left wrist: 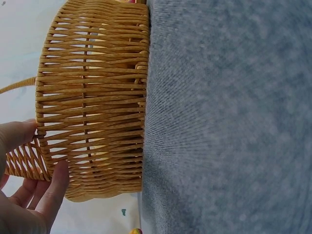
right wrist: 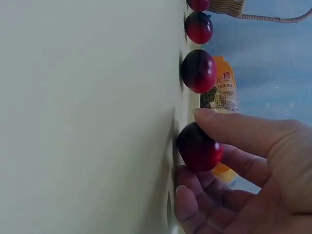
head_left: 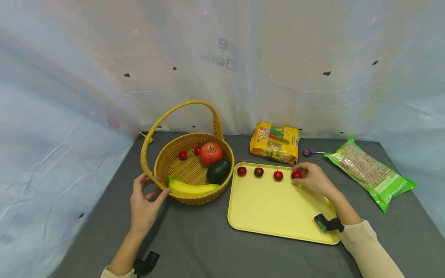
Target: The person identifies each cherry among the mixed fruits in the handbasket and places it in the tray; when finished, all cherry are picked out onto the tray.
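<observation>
My left hand (head_left: 146, 206) grips the wicker basket (head_left: 189, 168) at its left side, where the handle (head_left: 145, 148) meets the rim. In the left wrist view, thumb and fingers hold the handle base and woven wall (left wrist: 92, 107). Inside the basket are a banana (head_left: 192, 189), a red apple (head_left: 211, 153), a dark avocado (head_left: 219, 172) and two small red fruits (head_left: 182, 155). My right hand (head_left: 314, 180) pinches a cherry (right wrist: 200, 147) at the far right of the yellow tray (head_left: 274, 210). Three more cherries (head_left: 259, 172) line the tray's back edge to its left.
Behind the tray lies a yellow snack packet (head_left: 276, 143), with a wrapped lollipop (head_left: 309, 152) to its right. A green and clear bag (head_left: 372, 170) lies at the right. A small yellow item (head_left: 148, 139) sits behind the basket. Pale sheeting (head_left: 278, 77) hangs behind the grey table (head_left: 201, 239).
</observation>
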`<action>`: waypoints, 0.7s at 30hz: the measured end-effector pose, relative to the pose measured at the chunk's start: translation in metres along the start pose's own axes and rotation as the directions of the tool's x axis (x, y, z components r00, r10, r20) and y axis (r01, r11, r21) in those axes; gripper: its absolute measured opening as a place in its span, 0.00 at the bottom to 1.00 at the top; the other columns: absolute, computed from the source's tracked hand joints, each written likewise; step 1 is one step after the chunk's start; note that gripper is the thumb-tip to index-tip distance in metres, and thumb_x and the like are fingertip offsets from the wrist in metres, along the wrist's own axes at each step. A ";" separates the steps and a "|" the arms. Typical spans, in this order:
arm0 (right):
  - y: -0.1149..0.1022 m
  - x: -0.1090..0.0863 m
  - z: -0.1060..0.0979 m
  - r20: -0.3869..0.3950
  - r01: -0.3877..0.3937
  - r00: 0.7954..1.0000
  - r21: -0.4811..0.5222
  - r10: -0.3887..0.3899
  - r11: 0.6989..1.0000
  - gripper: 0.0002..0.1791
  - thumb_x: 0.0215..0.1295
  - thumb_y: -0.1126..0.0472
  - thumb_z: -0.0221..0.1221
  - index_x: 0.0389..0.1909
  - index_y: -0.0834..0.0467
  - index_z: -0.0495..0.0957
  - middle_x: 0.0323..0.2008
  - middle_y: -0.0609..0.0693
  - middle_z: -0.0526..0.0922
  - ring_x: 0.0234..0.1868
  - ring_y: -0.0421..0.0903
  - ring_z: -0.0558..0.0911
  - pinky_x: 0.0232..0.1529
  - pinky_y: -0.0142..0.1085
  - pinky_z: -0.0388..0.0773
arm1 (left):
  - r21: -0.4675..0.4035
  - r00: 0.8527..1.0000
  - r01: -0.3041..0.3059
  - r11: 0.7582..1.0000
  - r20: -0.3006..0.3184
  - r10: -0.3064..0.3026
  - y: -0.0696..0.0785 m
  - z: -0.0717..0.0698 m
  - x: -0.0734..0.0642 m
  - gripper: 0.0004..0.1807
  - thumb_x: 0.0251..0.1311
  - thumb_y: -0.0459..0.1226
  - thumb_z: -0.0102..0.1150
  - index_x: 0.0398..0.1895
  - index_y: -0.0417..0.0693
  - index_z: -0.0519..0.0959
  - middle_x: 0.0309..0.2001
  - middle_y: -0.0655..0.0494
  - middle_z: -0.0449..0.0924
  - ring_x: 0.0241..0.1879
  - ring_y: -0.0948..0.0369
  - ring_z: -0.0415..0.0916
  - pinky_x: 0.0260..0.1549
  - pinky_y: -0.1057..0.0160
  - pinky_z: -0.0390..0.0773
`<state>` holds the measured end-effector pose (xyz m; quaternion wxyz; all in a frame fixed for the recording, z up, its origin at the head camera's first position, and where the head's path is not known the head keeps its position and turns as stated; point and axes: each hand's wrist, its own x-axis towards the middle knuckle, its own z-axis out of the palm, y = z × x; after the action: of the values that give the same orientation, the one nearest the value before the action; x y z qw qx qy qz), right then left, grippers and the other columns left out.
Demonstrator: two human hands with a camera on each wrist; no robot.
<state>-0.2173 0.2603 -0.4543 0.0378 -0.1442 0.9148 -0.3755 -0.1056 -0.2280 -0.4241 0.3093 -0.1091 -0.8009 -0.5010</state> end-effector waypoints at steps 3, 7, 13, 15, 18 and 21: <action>0.001 -0.001 -0.001 -0.005 -0.006 1.000 -0.004 0.006 1.000 0.19 0.58 0.66 0.71 0.49 0.68 0.80 0.41 0.60 0.82 0.37 0.51 0.79 0.35 0.38 0.78 | 0.004 1.000 -0.002 1.000 -0.002 0.002 -0.001 0.000 0.000 0.38 0.46 0.12 0.66 0.63 0.23 0.63 0.49 0.28 0.70 0.52 0.71 0.71 0.40 0.72 0.84; 0.000 -0.003 -0.005 -0.002 -0.006 1.000 -0.012 0.006 1.000 0.20 0.58 0.65 0.71 0.50 0.68 0.80 0.42 0.61 0.82 0.38 0.52 0.80 0.36 0.38 0.78 | 0.008 1.000 -0.002 1.000 -0.004 0.002 -0.001 0.001 -0.001 0.39 0.46 0.12 0.67 0.63 0.24 0.63 0.49 0.30 0.70 0.52 0.71 0.72 0.40 0.72 0.85; -0.005 -0.001 -0.015 0.024 0.013 1.000 -0.087 -0.011 0.996 0.19 0.58 0.63 0.72 0.48 0.68 0.81 0.40 0.59 0.81 0.36 0.50 0.78 0.34 0.39 0.77 | 0.000 1.000 -0.003 1.000 -0.003 0.003 -0.001 0.001 0.000 0.38 0.46 0.12 0.66 0.63 0.23 0.63 0.49 0.29 0.70 0.52 0.69 0.72 0.40 0.72 0.84; -0.010 0.003 -0.018 0.027 0.040 0.999 -0.116 -0.037 0.992 0.18 0.59 0.63 0.71 0.47 0.68 0.81 0.39 0.59 0.81 0.34 0.49 0.76 0.33 0.39 0.76 | 0.001 1.000 -0.003 1.000 -0.004 0.003 -0.001 0.000 0.000 0.38 0.46 0.12 0.66 0.63 0.23 0.63 0.49 0.28 0.70 0.52 0.70 0.72 0.40 0.73 0.84; -0.024 0.013 -0.020 0.034 0.090 0.996 -0.128 -0.086 0.988 0.18 0.61 0.63 0.70 0.47 0.68 0.81 0.41 0.61 0.80 0.34 0.49 0.75 0.32 0.40 0.76 | 0.006 1.000 -0.009 1.000 -0.004 0.009 0.000 0.000 0.000 0.38 0.46 0.11 0.66 0.63 0.23 0.62 0.49 0.28 0.70 0.52 0.72 0.71 0.40 0.73 0.84; -0.046 0.027 -0.015 0.064 0.146 0.988 -0.084 -0.141 0.986 0.18 0.62 0.62 0.69 0.50 0.68 0.81 0.44 0.62 0.80 0.35 0.50 0.77 0.35 0.41 0.78 | 0.011 1.000 -0.018 1.000 -0.005 0.018 0.000 0.000 0.000 0.38 0.45 0.11 0.66 0.62 0.22 0.63 0.49 0.28 0.70 0.52 0.72 0.71 0.40 0.73 0.84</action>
<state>-0.2346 0.2314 -0.4104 0.0305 -0.2219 0.9164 -0.3319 -0.1060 -0.2279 -0.4239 0.3164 -0.1131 -0.8019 -0.4940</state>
